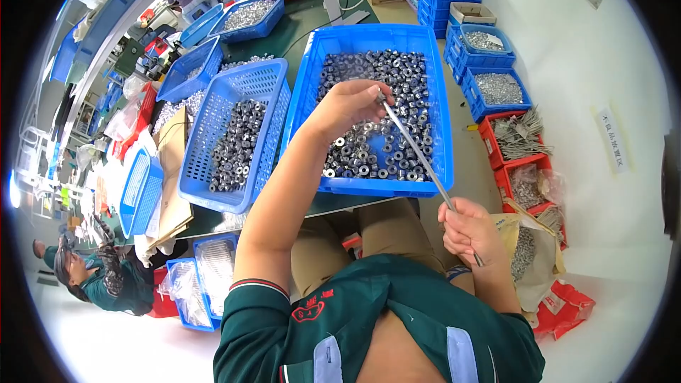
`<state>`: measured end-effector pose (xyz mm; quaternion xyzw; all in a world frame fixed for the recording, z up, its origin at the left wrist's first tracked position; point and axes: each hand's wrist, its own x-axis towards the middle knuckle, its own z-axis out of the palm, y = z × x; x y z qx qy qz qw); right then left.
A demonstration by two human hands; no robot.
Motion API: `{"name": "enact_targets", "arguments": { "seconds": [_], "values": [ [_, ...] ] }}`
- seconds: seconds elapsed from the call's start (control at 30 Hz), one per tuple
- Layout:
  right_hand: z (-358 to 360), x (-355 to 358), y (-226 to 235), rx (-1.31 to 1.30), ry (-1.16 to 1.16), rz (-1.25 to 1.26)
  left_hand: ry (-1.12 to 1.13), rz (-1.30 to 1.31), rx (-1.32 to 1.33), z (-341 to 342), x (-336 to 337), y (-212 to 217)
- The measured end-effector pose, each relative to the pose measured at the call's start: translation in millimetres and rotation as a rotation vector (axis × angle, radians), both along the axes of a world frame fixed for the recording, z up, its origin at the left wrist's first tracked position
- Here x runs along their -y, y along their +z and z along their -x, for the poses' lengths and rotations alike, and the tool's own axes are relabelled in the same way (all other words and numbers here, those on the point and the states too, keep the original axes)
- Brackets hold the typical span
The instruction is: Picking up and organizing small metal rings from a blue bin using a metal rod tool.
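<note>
My right hand is wrapped around the lower part of a thin, straight metal rod. The rod slants up and left over a blue plastic tub. At its upper end, my left hand is closed in a pinch; what its fingertips hold there is too small to make out. Below the rod, the tub holds a large heap of small dark-and-silver metal rings, and a patch of its blue bottom shows near the middle.
Left of the tub stands a perforated blue basket with more metal rings. Other blue baskets line the green table. Stacked blue bins and red bins of metal parts stand along the right. A co-worker is at far left.
</note>
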<state>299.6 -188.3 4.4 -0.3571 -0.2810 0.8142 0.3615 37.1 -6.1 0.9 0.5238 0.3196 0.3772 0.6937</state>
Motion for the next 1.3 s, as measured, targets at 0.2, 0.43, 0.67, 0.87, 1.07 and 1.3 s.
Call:
{"name": "enact_targets", "arguments": {
  "seconds": [0.2,0.43,0.67,0.87,1.07,1.3],
  "values": [
    [18,5,-13,0.175,-0.031,-0.112,0.027,0.033,0.086,-3,1,1],
    [21,4,-27,0.109,-0.018,-0.211,-0.085,0.164,0.303,-3,-2,-6],
    [21,6,-24,0.034,-0.012,-0.148,-0.054,0.186,0.244,-1,4,-6],
    [35,3,-17,0.241,-0.089,-0.251,-0.213,0.033,-0.091,-15,11,1],
    [26,-4,-23,0.085,-0.104,-0.206,-0.407,-0.039,-0.226,-17,10,1],
    [12,2,-23,0.133,-0.206,-0.238,-0.12,-0.8,-1.12,-23,-6,-42]
  ]
}}
